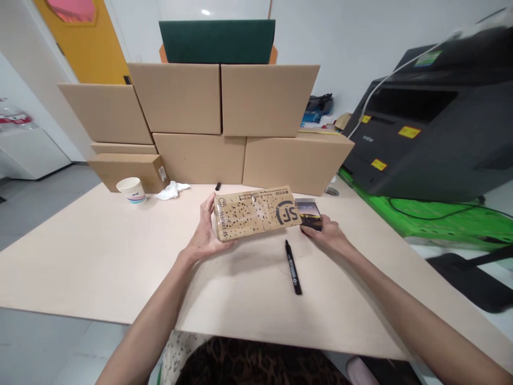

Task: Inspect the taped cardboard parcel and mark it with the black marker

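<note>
A flat brown cardboard shipping envelope [256,214] with black print is held just above the table's middle. My left hand [206,232] grips its left end, fingers wrapped round the edge. My right hand [326,233] is closed on a small dark packet [308,214] that sticks out of the envelope's right end. A black marker pen [293,267] lies on the table just in front of the envelope, between my two arms.
Several cardboard boxes [224,123] are stacked at the table's far side. A paper cup [131,190], a crumpled tissue [171,190] and a black pen cap [217,186] lie near them. A dark printer [433,117] stands at the right on a green mat [441,219].
</note>
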Motion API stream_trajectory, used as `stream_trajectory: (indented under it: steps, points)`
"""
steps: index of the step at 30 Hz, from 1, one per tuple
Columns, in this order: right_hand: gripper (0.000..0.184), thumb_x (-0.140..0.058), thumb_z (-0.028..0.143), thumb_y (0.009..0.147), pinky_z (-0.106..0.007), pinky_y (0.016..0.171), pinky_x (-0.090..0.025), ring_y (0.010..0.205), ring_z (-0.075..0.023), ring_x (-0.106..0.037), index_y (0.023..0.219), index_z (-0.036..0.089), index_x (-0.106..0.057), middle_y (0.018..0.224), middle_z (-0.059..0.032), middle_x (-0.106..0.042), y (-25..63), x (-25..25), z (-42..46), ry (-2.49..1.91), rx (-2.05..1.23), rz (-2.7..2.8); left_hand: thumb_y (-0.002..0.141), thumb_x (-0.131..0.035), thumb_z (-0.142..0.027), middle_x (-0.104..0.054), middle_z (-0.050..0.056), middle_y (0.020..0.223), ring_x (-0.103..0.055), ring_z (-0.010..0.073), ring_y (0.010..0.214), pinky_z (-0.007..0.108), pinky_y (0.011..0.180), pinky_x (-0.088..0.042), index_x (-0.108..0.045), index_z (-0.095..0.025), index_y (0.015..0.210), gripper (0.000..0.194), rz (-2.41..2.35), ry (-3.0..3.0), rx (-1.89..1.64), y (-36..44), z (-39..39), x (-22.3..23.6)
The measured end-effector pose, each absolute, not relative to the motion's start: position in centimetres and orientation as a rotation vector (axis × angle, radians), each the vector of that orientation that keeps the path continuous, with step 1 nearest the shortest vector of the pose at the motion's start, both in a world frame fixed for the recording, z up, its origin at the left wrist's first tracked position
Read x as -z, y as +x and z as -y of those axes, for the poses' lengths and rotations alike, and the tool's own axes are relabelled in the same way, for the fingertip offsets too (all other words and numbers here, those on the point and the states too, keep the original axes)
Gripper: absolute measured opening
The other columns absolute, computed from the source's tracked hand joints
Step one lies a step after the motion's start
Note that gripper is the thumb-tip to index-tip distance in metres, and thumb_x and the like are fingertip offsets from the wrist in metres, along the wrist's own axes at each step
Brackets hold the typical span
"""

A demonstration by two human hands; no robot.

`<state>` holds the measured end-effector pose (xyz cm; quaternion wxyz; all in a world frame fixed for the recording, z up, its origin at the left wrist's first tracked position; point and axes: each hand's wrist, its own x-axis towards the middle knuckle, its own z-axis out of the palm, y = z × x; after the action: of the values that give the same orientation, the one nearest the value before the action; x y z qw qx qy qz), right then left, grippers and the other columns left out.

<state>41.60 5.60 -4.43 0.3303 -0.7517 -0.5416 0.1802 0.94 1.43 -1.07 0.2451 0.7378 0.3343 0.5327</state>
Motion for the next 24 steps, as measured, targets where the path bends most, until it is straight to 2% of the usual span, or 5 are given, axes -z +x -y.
stream_trajectory:
  steps: [6, 12, 17, 20, 24]
  points:
    - [0.081, -0.059, 0.068, 0.089, -0.053, 0.096, -0.054, 0.113, -0.0430, -0.070, 0.151, 0.017, -0.051, 0.127, -0.0228, -0.061, 39.8, 3.3, -4.5, -2.281, -0.354, 1.664, 0.061, -0.099, -0.046, -0.024, 0.018, 0.166, -0.031, 0.0489, 0.155, 0.074, 0.129, -0.024, -0.011, -0.035, 0.169, 0.140, -0.914, 2.036, -1.455, 1.1, -1.6, 1.3]
    - [0.070, -0.057, 0.057, 0.090, -0.057, 0.117, -0.043, 0.139, -0.0418, -0.053, 0.144, 0.014, -0.059, 0.143, -0.0240, -0.058, 38.4, 2.7, -3.3, -1.708, -0.234, 1.771, 0.057, -0.101, -0.047, -0.023, 0.017, 0.168, -0.029, 0.0482, 0.158, 0.072, 0.131, -0.024, -0.017, -0.034, 0.168, 0.140, -0.939, 1.891, -1.512, 1.5, -1.4, 1.0]
    - [0.059, -0.067, 0.061, 0.088, -0.047, 0.094, -0.057, 0.109, -0.0301, -0.067, 0.132, 0.022, -0.069, 0.127, -0.0140, -0.072, 33.7, 1.0, -2.5, -1.252, -0.738, 1.651, 0.058, -0.100, -0.051, -0.038, 0.017, 0.163, -0.037, 0.0458, 0.156, 0.070, 0.129, -0.030, -0.019, -0.035, 0.166, 0.136, -1.034, 1.531, -1.580, 1.3, -1.5, 0.8]
    - [0.056, -0.070, 0.062, 0.089, -0.043, 0.093, -0.058, 0.103, -0.0266, -0.069, 0.128, 0.023, -0.072, 0.116, -0.0098, -0.077, 31.3, 0.1, -2.3, -1.078, -0.917, 1.543, 0.059, -0.098, -0.052, -0.045, 0.015, 0.160, -0.046, 0.0439, 0.151, 0.066, 0.125, -0.040, -0.024, -0.035, 0.164, 0.129, -1.057, 1.333, -1.635, 0.9, -1.7, 0.8]
    - [0.052, -0.075, 0.063, 0.085, -0.043, 0.095, -0.057, 0.101, -0.0265, -0.071, 0.117, 0.023, -0.078, 0.115, -0.0093, -0.079, 30.7, -0.3, -2.0, -1.075, -0.878, 1.500, 0.066, -0.094, -0.052, -0.054, 0.014, 0.156, -0.056, 0.0402, 0.145, 0.058, 0.118, -0.050, -0.030, -0.034, 0.161, 0.116, -1.065, 1.184, -1.698, 0.6, -1.7, 0.6]
